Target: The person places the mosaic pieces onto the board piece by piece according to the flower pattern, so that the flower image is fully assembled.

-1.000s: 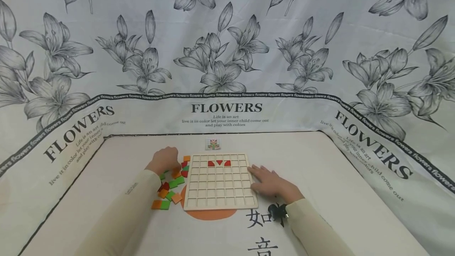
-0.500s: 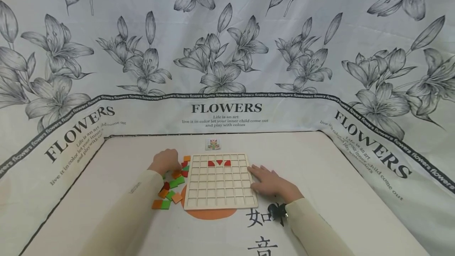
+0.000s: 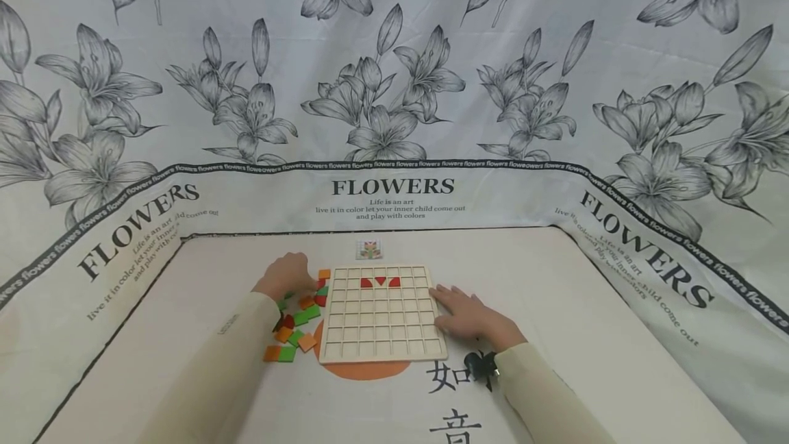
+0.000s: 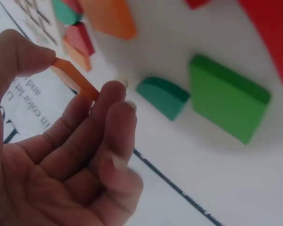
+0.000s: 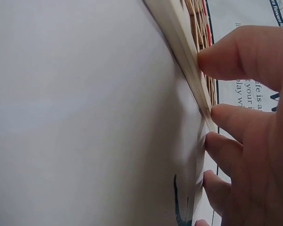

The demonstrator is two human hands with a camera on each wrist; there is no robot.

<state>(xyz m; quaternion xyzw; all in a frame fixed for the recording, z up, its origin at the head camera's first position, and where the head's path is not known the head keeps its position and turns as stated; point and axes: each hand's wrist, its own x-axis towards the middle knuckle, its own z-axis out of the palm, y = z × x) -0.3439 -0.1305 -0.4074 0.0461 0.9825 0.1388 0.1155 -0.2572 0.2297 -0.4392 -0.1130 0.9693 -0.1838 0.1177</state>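
Note:
Over the loose tiles left of the board, my left hand [image 3: 285,277] pinches an orange tile [image 4: 75,79] between thumb and fingers, plain in the left wrist view. Under that hand lie a teal rounded piece [image 4: 162,98] and a green tile [image 4: 228,103]. My right hand [image 3: 466,316] rests along the right edge of the wooden grid board [image 3: 382,321], thumb and fingertips touching its side. Three red pieces [image 3: 381,281] sit in one row near the board's far side: two rounded ones flank a triangle.
A small pattern card [image 3: 370,249] lies beyond the board. Several orange, green and red tiles [image 3: 301,318] are scattered beside its left edge, some overlapping. A flower-printed cloth [image 3: 394,197] rises behind and at both sides of the table.
My left hand shifts slightly toward the board's far side among the loose tiles. The right hand stays against the board, and the red pieces on the grid keep their places.

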